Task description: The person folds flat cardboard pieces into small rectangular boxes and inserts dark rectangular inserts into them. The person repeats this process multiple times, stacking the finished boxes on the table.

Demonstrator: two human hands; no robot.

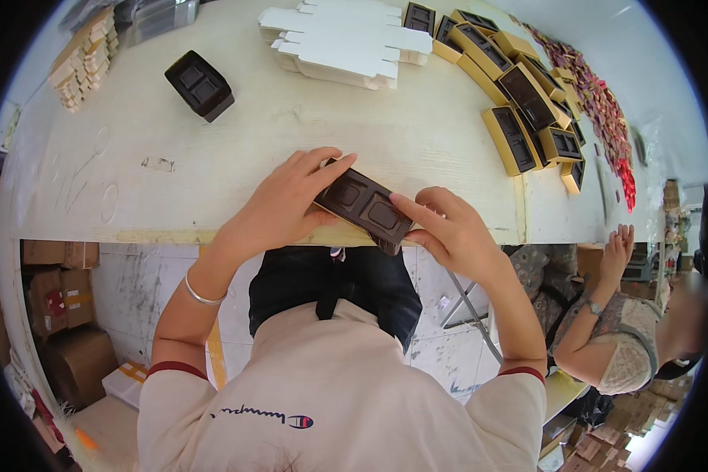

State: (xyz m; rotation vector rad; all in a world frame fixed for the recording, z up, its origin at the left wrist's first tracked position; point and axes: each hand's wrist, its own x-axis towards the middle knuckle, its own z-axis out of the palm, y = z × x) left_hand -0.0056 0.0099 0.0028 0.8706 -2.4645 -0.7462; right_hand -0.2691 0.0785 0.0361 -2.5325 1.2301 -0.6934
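Close to the table's near edge, I hold a dark brown plastic tray insert (pixel 362 201) between both hands. It has two square hollows, lies at a slant, and a thin pale gold edge shows beneath its left side. My left hand (pixel 291 197) is closed on its left end, thumb on top. At the opposite end, my right hand (pixel 452 230) grips the corner, with a finger pressed on the upper face. Something dark hangs below the tray's right end; I cannot make out what. A nested stack of similar dark trays (pixel 200 85) stands farther left.
White flattened cartons (pixel 338 39) lie stacked at the far middle. Several gold boxes with dark inserts (pixel 513 140) are heaped right, beside many small red pieces (pixel 606 106). Wooden-looking strips (pixel 86 59) are piled far left. Another person (pixel 610 330) sits at the right.
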